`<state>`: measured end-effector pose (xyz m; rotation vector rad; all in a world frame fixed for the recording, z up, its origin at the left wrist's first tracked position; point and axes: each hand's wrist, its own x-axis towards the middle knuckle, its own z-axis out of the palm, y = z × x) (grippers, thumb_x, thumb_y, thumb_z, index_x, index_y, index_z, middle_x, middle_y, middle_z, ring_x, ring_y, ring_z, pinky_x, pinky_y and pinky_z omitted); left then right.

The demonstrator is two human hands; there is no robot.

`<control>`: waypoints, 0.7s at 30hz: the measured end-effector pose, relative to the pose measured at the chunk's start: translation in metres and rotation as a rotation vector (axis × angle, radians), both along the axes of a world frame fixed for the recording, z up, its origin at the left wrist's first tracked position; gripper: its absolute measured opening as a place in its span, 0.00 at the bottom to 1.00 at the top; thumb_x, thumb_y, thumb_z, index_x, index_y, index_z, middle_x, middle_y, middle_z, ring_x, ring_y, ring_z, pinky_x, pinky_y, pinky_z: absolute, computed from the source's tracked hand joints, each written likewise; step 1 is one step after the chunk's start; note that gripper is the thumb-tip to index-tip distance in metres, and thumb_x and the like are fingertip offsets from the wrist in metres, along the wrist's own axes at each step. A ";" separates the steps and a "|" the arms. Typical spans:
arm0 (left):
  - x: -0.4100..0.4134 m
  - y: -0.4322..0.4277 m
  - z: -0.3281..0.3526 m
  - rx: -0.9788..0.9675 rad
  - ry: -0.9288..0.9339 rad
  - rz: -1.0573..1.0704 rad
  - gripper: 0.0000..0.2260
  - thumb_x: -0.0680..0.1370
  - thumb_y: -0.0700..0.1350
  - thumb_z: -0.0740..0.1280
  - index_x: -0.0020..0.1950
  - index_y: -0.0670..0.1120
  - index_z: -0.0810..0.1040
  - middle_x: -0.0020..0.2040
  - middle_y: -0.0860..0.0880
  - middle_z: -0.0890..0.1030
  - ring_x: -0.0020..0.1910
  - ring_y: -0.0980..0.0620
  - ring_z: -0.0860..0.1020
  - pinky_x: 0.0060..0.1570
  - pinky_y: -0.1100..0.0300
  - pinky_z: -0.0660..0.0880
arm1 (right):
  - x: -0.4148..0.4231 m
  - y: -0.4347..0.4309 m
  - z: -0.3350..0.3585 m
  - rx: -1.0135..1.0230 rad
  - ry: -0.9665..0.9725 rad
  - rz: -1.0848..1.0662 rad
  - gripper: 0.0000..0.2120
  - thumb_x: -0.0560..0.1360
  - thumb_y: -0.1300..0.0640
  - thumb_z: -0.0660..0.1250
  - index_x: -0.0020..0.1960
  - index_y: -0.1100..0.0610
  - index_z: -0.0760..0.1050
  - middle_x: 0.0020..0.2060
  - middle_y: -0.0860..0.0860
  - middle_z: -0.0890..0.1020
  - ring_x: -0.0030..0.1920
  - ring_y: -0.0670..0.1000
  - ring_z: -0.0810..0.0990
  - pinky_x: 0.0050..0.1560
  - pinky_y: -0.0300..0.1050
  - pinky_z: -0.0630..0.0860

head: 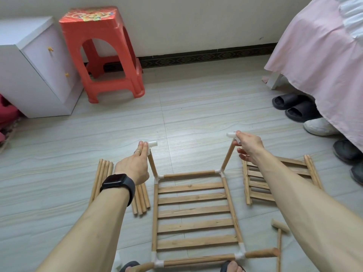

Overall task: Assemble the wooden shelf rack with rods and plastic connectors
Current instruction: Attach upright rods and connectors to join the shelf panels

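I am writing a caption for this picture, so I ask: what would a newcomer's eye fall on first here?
First, the slatted wooden shelf lying on the floor, lower centre. At its far corners two rods rise; the left hand touches the left connector and the right hand pinches the right connector on their tops. The bright red stool stands at the upper left, by the wall.

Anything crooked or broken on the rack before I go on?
The left post and right post at the far corners lean apart at the top, though the wide lens may exaggerate that. Nothing looks broken.
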<state>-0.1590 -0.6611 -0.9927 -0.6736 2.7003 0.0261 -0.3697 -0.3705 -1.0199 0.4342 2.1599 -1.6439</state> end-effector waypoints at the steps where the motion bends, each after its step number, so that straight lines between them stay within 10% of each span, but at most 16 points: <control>1: -0.001 0.000 -0.001 0.002 0.001 0.001 0.37 0.80 0.38 0.55 0.82 0.52 0.37 0.82 0.57 0.39 0.62 0.47 0.77 0.47 0.55 0.67 | 0.000 -0.001 -0.002 0.016 0.018 -0.001 0.10 0.80 0.44 0.66 0.54 0.48 0.82 0.38 0.47 0.85 0.34 0.47 0.77 0.34 0.43 0.76; 8: -0.006 0.004 0.017 0.286 0.118 0.134 0.28 0.83 0.43 0.56 0.82 0.46 0.51 0.83 0.45 0.52 0.74 0.45 0.68 0.65 0.53 0.69 | 0.010 -0.014 0.005 0.538 0.183 0.088 0.23 0.81 0.38 0.57 0.67 0.52 0.75 0.58 0.55 0.78 0.56 0.59 0.79 0.55 0.54 0.75; 11: -0.009 0.008 0.037 0.543 0.397 0.370 0.20 0.85 0.48 0.56 0.75 0.43 0.63 0.68 0.38 0.71 0.59 0.41 0.78 0.58 0.52 0.75 | 0.027 -0.028 0.034 0.718 0.293 0.185 0.28 0.80 0.38 0.61 0.71 0.56 0.66 0.67 0.58 0.70 0.62 0.63 0.76 0.56 0.53 0.71; 15: -0.011 0.031 0.070 0.991 0.541 0.566 0.14 0.86 0.48 0.52 0.64 0.41 0.70 0.48 0.44 0.75 0.34 0.51 0.73 0.33 0.59 0.73 | 0.065 -0.061 0.093 0.407 0.196 0.709 0.24 0.79 0.35 0.62 0.64 0.52 0.75 0.57 0.50 0.83 0.53 0.52 0.82 0.51 0.48 0.79; 21: 0.013 0.054 0.103 1.225 0.600 0.591 0.18 0.86 0.47 0.52 0.53 0.42 0.80 0.42 0.46 0.79 0.34 0.52 0.74 0.36 0.58 0.70 | 0.150 -0.111 0.139 -0.047 0.128 0.914 0.20 0.80 0.39 0.64 0.56 0.56 0.76 0.44 0.51 0.87 0.36 0.46 0.85 0.38 0.42 0.80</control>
